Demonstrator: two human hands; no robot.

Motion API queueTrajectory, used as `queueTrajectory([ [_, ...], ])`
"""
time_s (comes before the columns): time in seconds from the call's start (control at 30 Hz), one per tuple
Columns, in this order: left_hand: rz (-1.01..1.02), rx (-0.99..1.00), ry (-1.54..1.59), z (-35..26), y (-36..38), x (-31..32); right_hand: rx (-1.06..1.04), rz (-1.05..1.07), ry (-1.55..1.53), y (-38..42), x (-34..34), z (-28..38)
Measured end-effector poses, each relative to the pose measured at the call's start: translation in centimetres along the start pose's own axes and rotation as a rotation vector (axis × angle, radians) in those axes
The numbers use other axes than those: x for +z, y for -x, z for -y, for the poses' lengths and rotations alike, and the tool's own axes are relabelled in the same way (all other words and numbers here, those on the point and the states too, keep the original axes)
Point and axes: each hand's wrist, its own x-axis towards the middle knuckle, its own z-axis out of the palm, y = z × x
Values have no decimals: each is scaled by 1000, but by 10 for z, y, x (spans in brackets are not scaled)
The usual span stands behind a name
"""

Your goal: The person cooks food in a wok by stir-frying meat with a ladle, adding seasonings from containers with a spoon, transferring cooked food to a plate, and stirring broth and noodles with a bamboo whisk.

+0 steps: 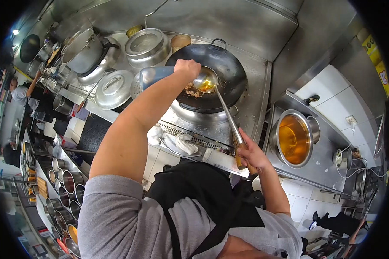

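Note:
My left hand (187, 69) is closed around one end of a blue-grey bottle (153, 77), which lies nearly level above the wok's left rim; its mouth is hidden. Close to that hand, a metal ladle (222, 101) has amber liquid in its bowl, over the black wok (233, 64). My right hand (253, 152) grips the ladle low down by its wooden handle. A second wooden handle shows in the same grip, but its tool is hard to make out. Small brown bits of food (192, 90) lie in the wok below the ladle.
A lidded pan (113, 90), a covered pot (147, 46) and a large pot (83, 51) stand left of the wok. On the right counter is a steel bowl of amber liquid (293, 139). A white cloth (186, 144) lies at the stove's front. Other people are at left and lower right.

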Motion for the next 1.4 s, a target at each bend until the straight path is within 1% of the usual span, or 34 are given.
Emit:
queueTrajectory([
  [0.03,-18,32,-19,-1,4,-5,25,1,-38,-3,1,3],
  [0.07,-18,21,-17,-2,5,-9,25,10,-31,-7,-1,2],
  [0.13,-41,91,-25,-5,4,-14,3,67,-157,-17,-3,-3],
  [0.27,-21,89,-99,-3,-4,8,18,69,-163,-21,-4,-3],
  [0.33,-23,95,-112,-2,-7,7,31,80,-122,-16,-5,-4],
  [0.47,-6,78,-94,-6,-13,5,11,79,-126,-13,-6,-10],
  [0.53,-6,73,-83,-9,-13,11,16,36,-145,-14,-6,-10],
  [0.63,-3,15,-16,-2,-10,23,30,43,-127,-14,-9,-4],
  [0.73,3,-41,41,14,-6,22,17,61,-110,-18,-14,-4],
  [0.77,52,-31,-23,15,-4,22,20,65,-106,-19,-12,-3],
  [0.83,84,-8,-64,18,6,27,24,46,-18,-23,-10,0],
  [0.87,115,23,-112,20,9,29,29,54,-11,-26,-10,1],
  [0.9,121,13,-108,24,11,27,26,60,-21,-29,-11,0],
  [0.97,59,-72,28,30,13,22,23,73,-26,-32,-8,0],
  [1.07,51,-63,41,36,20,41,34,64,45,-33,-9,6],
  [1.1,16,-113,91,38,23,43,16,56,158,-36,-12,3],
  [1.13,21,-119,93,43,31,47,0,53,271,-38,-14,-3],
  [1.17,-61,-213,257,49,41,51,2,59,274,-42,-16,-10],
  [1.2,-146,-307,420,55,54,53,-97,-25,564,-47,-20,-20],
  [1.27,-288,-402,566,71,84,79,-204,-105,859,-44,-21,-18],
  [1.33,-444,-506,730,86,127,101,-99,-130,947,-26,-15,4],
  [1.37,-529,-553,815,94,151,111,-137,-102,963,-20,-18,6],
  [1.4,-607,-622,993,97,175,118,-133,-100,962,-19,-25,-3],
])
